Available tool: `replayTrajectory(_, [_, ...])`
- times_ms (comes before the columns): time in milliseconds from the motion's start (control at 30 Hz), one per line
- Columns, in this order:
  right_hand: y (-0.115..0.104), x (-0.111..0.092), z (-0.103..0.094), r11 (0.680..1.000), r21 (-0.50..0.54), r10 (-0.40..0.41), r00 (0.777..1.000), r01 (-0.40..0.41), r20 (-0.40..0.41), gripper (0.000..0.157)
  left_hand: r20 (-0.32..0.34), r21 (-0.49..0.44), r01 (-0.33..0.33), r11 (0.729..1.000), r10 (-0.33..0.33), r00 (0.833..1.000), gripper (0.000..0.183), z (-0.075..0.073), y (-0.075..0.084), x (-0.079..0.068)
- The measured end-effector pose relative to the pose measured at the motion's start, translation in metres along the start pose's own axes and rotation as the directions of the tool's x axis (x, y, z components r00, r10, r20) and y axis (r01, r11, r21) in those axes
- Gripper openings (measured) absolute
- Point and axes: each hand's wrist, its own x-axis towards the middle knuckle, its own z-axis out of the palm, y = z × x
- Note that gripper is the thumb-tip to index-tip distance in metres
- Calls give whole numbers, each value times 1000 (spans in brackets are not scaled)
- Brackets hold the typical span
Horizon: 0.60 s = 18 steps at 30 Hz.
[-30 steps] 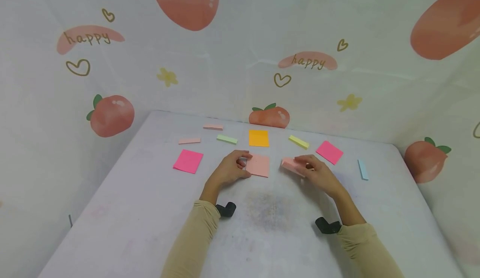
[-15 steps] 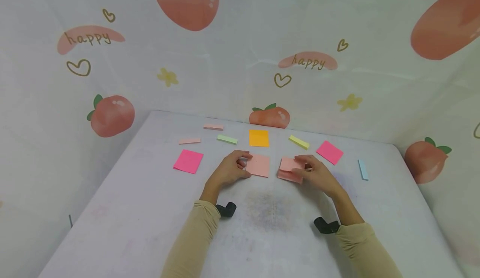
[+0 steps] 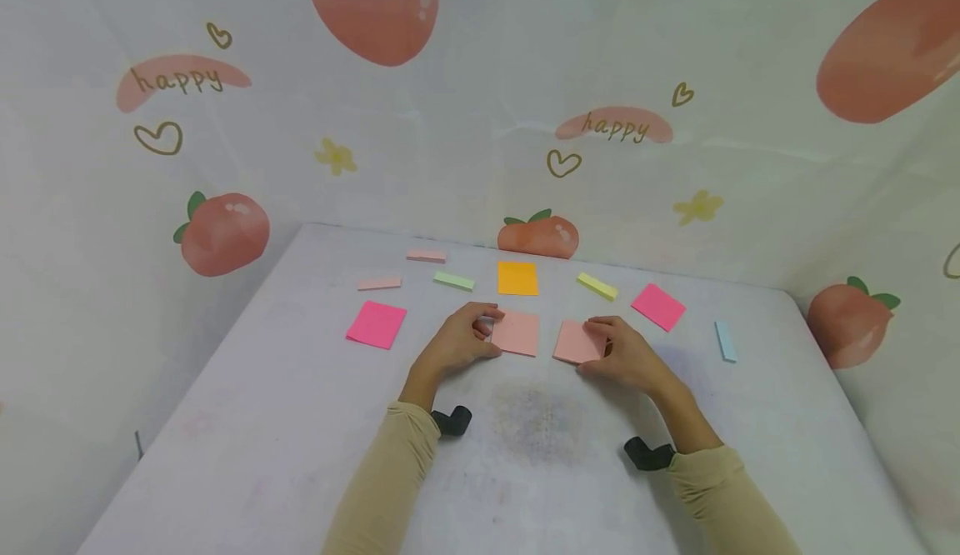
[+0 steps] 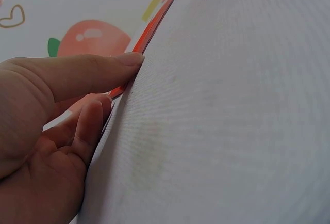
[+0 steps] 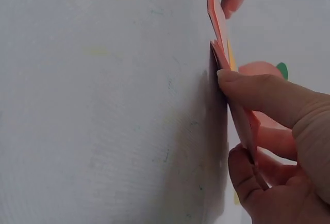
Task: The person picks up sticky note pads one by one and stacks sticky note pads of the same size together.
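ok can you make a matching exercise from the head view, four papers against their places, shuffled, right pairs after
Papers
1. right pale pink square paper note
2. orange square paper note
3. light blue narrow paper strip
4. yellow narrow paper strip

Places
A. farthest right of the papers
B. between the orange note and the right bright pink square paper note
C. gripped by the right hand
D. straight beyond the left pale pink note

Pairs: 1-C, 2-D, 3-A, 4-B

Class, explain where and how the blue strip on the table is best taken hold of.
Probably at mid-length, pinched across its long edges, coming from above: the blue strip is narrow, lies flat on the table, and no other paper touches it.
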Motion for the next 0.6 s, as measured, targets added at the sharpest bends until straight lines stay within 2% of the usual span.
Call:
replayTrajectory(100, [-1, 0, 1, 1000, -28, 0, 1000, 0, -4, 75, 2, 2, 2, 1000, -2, 1000, 59, 0, 0, 0])
replayTrajectory(233, [-1, -1, 1, 1000, -13, -10, 999, 9, -30, 73, -2, 5, 7, 1000, -7, 1000, 59, 0, 0, 0])
replayTrajectory(600, [-3, 2, 4, 984, 117, -119, 987, 131, -108, 69, -2, 7, 5, 1000, -5, 1000, 59, 0, 1, -1])
